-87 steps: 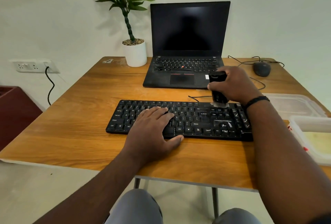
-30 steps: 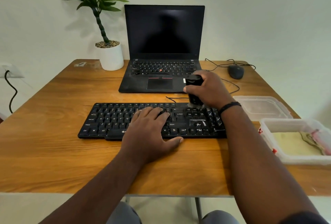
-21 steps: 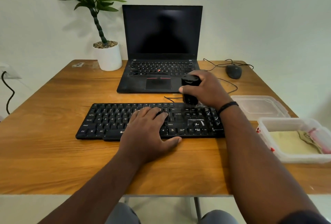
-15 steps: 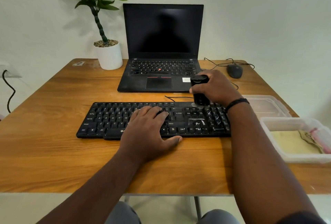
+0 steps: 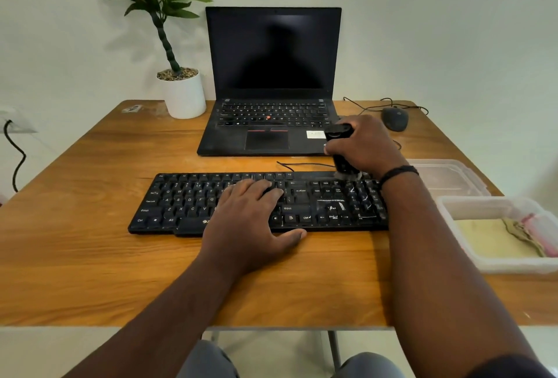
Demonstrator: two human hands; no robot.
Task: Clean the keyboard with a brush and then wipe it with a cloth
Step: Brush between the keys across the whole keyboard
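Head view
Keyboard: black, lies across the middle of the wooden table, in front of the open laptop.
Left hand: flat on the keys, fingers straight, thumb on the table by the front edge.
Right hand: curled round the black brush, held upright, bristles on the keyboard's far right rows.
Cloth: yellowish, in the white tub at right.
Behind: potted plant, mouse.
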